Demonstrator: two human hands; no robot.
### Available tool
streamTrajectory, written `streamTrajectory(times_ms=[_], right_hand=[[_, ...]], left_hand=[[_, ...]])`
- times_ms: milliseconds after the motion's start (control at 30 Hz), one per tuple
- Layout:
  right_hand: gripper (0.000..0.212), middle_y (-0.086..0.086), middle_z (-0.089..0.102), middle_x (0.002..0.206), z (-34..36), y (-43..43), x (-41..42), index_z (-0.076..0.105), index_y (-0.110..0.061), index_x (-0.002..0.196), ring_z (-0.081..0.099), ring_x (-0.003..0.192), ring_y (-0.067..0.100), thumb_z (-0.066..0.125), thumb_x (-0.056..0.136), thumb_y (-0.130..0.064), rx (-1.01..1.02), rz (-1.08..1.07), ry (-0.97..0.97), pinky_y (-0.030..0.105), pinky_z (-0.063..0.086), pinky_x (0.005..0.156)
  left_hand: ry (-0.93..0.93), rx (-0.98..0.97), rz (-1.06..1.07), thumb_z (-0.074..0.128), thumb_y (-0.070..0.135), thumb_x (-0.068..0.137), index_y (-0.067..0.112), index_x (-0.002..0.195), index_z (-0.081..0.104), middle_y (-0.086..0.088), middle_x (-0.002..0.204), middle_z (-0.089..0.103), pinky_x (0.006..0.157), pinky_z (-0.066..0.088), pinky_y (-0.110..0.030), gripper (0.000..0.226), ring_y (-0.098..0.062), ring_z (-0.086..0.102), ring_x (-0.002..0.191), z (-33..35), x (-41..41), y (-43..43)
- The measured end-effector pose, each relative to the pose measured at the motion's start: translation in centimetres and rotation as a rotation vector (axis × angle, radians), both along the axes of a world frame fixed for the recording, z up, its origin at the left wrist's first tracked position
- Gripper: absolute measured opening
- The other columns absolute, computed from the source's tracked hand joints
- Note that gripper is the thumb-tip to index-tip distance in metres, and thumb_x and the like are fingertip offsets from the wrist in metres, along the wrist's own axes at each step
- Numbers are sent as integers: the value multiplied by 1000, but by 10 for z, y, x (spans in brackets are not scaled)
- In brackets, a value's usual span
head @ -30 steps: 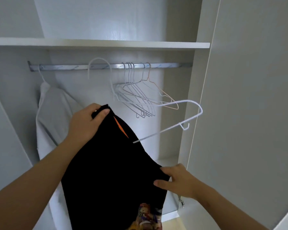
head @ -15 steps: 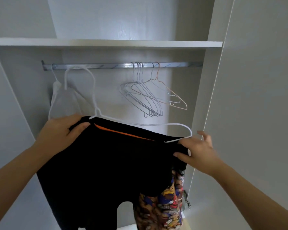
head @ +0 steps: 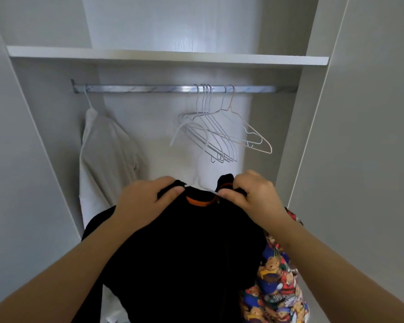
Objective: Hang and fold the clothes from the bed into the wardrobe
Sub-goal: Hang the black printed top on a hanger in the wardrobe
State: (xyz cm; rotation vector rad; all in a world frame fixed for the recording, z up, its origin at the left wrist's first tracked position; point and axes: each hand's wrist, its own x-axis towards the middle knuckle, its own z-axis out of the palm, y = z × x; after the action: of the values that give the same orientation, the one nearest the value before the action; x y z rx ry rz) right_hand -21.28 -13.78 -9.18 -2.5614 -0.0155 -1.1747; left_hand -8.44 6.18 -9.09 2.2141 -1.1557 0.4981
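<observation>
I hold a black shirt (head: 184,248) with an orange collar lining in front of the open wardrobe. My left hand (head: 147,201) grips the shirt's left shoulder by the neck. My right hand (head: 254,194) pinches the right side of the neck. A white wire hanger is inside the shirt; its hook (head: 189,134) rises blurred above the collar, below the metal rail (head: 149,89). A bright bear-print panel (head: 278,276) of cloth hangs at the shirt's lower right.
Several empty wire hangers (head: 222,134) hang on the right half of the rail. A pale grey garment (head: 105,157) hangs at the rail's left end. A white shelf (head: 166,55) runs above the rail. The wardrobe door (head: 369,159) stands open on the right.
Both hands have come together at the shirt's neck, from its outer shoulders. The hanger's body has gone inside the shirt and its hook now points up at the middle.
</observation>
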Motion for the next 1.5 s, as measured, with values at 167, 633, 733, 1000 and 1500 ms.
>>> streamTrajectory(times_ms=[167, 633, 733, 1000, 1500], right_hand=[[33, -8, 47, 102, -8, -19, -9, 44, -21, 98, 51, 82, 13, 60, 83, -45, 246, -115, 207, 27, 41, 72], [44, -8, 49, 47, -37, -5, -12, 54, -22, 59, 47, 50, 5, 43, 92, -48, 495, -207, 324, 20, 34, 50], [47, -7, 40, 42, -41, -14, -18, 47, -19, 53, 41, 45, 9, 46, 92, -45, 530, -247, 269, 28, 33, 50], [55, -6, 28, 38, -30, -8, -21, 26, -21, 46, 34, 43, 9, 63, 86, -26, 506, -179, -30, 18, 25, 44], [34, 6, 57, 83, -25, -59, -44, 67, -11, 84, 56, 90, 29, 49, 93, -38, 249, -445, 189, 38, 44, 80]], left_hand=[[198, -162, -31, 41, 58, 77, 39, 92, 66, 25, 72, 63, 66, 45, -23, 34, 0, 60, 74, 4, -7, -7], [-313, -42, 80, 44, 24, 71, 12, 52, 56, 0, 52, 51, 40, 36, -24, 26, -21, 53, 56, -4, -41, -60], [-379, -49, 196, 60, 10, 62, 7, 46, 47, -6, 46, 43, 38, 27, -21, 21, -24, 46, 41, 1, -26, -49], [42, 66, -161, 48, 47, 90, 28, 105, 61, 11, 101, 56, 83, 41, -29, 27, -9, 50, 98, -13, -26, -62], [21, -239, -83, 59, 27, 86, 9, 82, 67, 11, 77, 56, 67, 35, -17, 20, -8, 53, 75, -9, 2, -51]])
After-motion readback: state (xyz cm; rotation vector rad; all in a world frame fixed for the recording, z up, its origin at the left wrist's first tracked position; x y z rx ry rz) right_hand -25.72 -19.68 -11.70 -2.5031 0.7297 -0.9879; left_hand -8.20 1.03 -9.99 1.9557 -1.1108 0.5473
